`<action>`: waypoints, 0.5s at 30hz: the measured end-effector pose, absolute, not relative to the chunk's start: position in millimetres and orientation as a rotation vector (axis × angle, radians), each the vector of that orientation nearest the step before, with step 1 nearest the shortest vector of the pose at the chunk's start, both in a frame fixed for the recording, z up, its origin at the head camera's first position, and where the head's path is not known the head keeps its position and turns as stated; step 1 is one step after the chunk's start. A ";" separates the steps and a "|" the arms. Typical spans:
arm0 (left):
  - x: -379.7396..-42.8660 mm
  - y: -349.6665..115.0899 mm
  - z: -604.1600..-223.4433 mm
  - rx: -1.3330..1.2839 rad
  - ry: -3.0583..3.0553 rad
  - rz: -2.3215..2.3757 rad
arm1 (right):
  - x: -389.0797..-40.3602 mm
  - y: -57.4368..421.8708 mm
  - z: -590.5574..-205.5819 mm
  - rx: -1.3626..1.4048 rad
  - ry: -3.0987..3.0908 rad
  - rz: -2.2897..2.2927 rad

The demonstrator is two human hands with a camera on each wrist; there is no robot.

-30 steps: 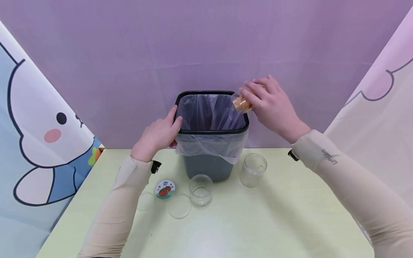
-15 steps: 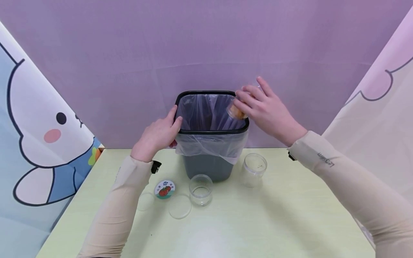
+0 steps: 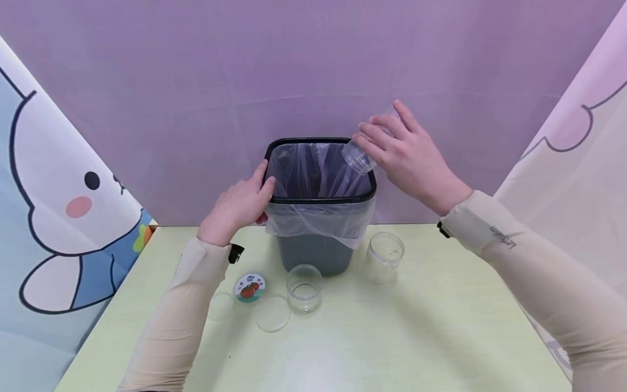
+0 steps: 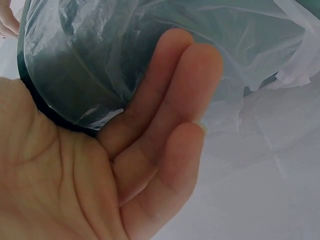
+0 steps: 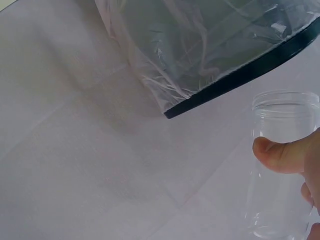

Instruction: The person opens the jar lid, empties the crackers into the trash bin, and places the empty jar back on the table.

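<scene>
My right hand (image 3: 409, 155) grips a clear plastic jar (image 3: 357, 158) above the right rim of the bin. The jar tilts with its mouth toward the bin, and I see no contents in it; its see-through body (image 5: 277, 200) also shows in the right wrist view, with the thumb across it. My left hand (image 3: 240, 204) holds the left rim of the grey trash bin (image 3: 313, 253), thumb over the black edge. In the left wrist view, several bent fingers (image 4: 170, 100) lie outside the bin. A translucent liner bag (image 3: 318, 218) folds over the rim. The bin's bottom is hidden.
On the table (image 3: 392, 348) stand two open clear jars, one jar (image 3: 305, 288) before the bin and another jar (image 3: 384, 258) to its right. A tomato-printed lid (image 3: 250, 287) and two clear discs, one ring-edged disc (image 3: 272, 313), lie at left. A purple curtain (image 3: 303, 71) hangs behind.
Orange contents seen in the right hand's jar earlier are gone from it now. That jar moved left over the bin, then rose slightly. The left hand stayed on the rim.
</scene>
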State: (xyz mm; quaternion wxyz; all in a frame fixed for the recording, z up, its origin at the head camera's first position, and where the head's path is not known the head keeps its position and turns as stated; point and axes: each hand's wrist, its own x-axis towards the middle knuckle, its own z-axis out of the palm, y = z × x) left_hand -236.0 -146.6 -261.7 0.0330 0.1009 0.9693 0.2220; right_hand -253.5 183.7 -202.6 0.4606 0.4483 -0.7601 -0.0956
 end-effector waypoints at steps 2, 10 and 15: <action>-236.5 -146.8 -262.2 0.313 2.984 0.683 | -253.4 184.8 -202.4 1.109 -1.883 -0.236; -237.5 -147.9 -263.1 0.295 2.972 0.685 | -254.1 190.2 -207.5 1.051 -1.911 -0.129; -236.4 -147.9 -262.6 0.298 2.971 0.692 | -255.0 196.5 -213.1 0.995 -1.925 -0.048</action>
